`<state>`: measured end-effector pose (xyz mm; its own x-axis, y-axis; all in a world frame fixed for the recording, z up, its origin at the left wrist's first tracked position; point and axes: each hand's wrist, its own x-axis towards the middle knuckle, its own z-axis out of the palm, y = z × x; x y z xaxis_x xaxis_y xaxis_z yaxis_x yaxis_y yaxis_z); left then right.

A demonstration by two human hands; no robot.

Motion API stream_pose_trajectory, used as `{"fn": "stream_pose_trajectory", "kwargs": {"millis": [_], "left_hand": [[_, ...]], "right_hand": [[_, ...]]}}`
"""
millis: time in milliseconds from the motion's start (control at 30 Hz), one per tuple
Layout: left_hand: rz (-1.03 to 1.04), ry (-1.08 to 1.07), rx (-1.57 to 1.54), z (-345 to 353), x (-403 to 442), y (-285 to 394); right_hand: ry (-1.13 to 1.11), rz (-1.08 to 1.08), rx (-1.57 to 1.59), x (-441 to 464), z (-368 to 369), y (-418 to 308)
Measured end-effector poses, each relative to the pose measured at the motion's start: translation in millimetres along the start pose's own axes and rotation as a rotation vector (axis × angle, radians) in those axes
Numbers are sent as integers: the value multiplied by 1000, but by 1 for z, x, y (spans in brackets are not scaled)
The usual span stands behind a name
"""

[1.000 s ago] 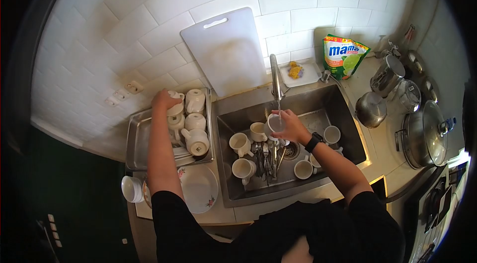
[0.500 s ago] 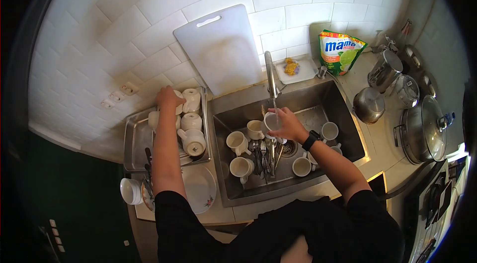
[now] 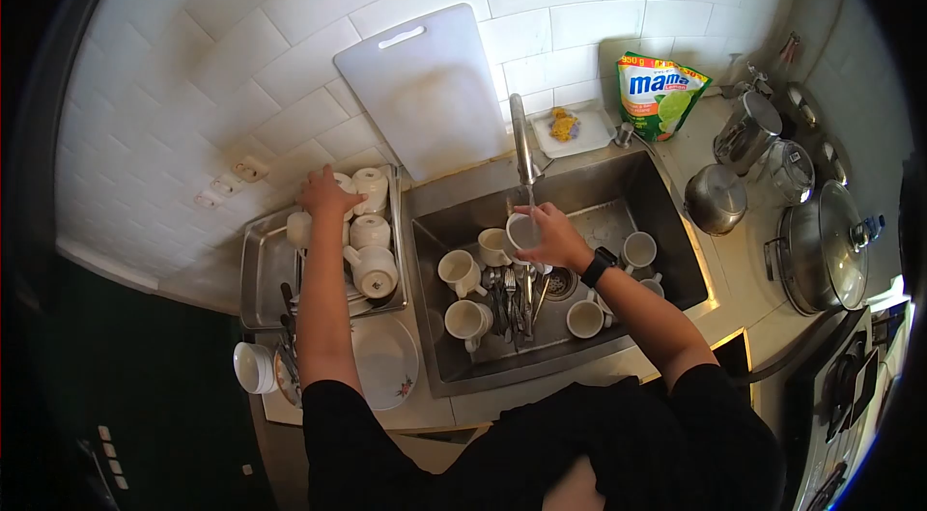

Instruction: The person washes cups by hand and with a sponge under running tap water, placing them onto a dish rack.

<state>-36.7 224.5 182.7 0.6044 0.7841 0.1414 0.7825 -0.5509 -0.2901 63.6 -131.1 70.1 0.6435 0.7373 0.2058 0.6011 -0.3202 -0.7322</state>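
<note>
My left hand [image 3: 326, 193] is at the metal dish rack, fingers spread beside a white mug [image 3: 342, 183] standing upside down at the back; the hand partly covers it. More upturned white mugs [image 3: 373, 271] stand next to it. Over the sink [image 3: 618, 212], my right hand [image 3: 552, 239] grips a white mug [image 3: 522, 233] under the running tap [image 3: 522, 139], with its mouth tilted up. Below it, forks and spoons [image 3: 512, 303] lie on the sink floor, with several white mugs [image 3: 467, 321] around them.
A white cutting board [image 3: 425, 91] leans on the tiled wall. Behind the sink are a tray with a yellow sponge [image 3: 563, 125] and a green detergent pouch [image 3: 661, 96]. Pots [image 3: 821, 250] stand at right. A plate [image 3: 384, 361] and bowls [image 3: 253, 368] sit at front left.
My left hand's fingers have spread and loosened from the mug on the rack. My right hand still holds its mug under the water, nearly in the same place.
</note>
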Motion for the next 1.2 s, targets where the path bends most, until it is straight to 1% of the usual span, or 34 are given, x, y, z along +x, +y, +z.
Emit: {"fn": "stream_pose_trajectory", "kwargs": {"millis": [33, 133, 233, 267, 300, 367, 433, 467, 500, 567, 600, 667, 700, 733, 833, 933, 1033, 1067, 1167, 1200], "left_hand": [[-4, 33, 2, -7, -7, 4], [54, 271, -104, -28, -25, 22], [173, 374, -345, -56, -64, 55], [227, 363, -455, -58, -79, 66], [277, 350, -566, -59, -94, 76], [434, 215, -872, -38, -117, 99], [630, -12, -1057, -8, -137, 127], [743, -96, -1145, 18, -145, 144], [856, -177, -1231, 39, -152, 159], [903, -268, -1430, 55, -167, 180], [926, -313, -1527, 57, -172, 186], [970, -258, -1492, 46, -179, 188], [993, -229, -1475, 41, -181, 190], [1007, -178, -1421, 41, -178, 195], [982, -36, -1422, 46, -173, 205], [570, -400, -1690, 78, -167, 222], [205, -836, -1947, 82, -171, 217], [244, -886, -1959, 83, -175, 213], [204, -934, -2271, 84, -193, 207], [258, -933, -2329, 87, -197, 206]], "right_hand": [[1, 4, -1, 0, 1, 1], [12, -14, -48, 0, 2, 3], [26, 18, -36, 0, 5, 7], [21, 25, -55, 0, 5, 7], [15, 60, 45, 0, 8, 15], [-2, 129, 246, 2, 21, 35], [-69, 370, 833, -1, 17, 29], [-101, 491, 1125, -3, 14, 28], [-181, 541, 1222, -5, 10, 31], [-343, 638, 1417, -11, 4, 41], [-315, 705, 1402, -12, 5, 45], [-390, 702, 1618, -16, 8, 65], [-427, 698, 1725, -17, 4, 64], [-405, 778, 1716, -19, -2, 61], [-375, 794, 1661, -17, -11, 56], [-89, 791, 1141, -19, -17, 41], [-26, 249, 746, -13, -4, 51], [-147, 214, 842, -11, -1, 52], [-272, 224, 880, -14, -4, 29], [-272, 233, 861, -17, -2, 23]]}}
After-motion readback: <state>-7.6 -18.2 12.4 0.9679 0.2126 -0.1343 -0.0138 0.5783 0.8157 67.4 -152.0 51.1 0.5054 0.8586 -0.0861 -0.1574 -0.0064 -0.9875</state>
